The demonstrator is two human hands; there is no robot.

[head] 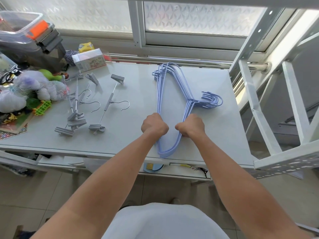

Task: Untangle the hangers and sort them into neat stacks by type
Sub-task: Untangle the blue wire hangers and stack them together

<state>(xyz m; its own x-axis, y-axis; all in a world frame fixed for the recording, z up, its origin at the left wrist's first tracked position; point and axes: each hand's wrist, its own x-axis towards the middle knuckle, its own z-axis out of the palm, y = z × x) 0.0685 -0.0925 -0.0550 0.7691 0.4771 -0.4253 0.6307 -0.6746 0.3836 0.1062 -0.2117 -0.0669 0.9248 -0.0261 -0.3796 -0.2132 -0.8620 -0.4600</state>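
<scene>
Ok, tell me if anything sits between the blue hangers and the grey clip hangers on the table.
Nothing visible does. Both hands, left hand and right hand, are closed on the blue hangers. Only bare table lies between that stack and the clip hangers, which are scattered to its left.

A home laundry nook: a white table under frosted sliding windows, soft toys heaped far left, white metal shelving at right
</scene>
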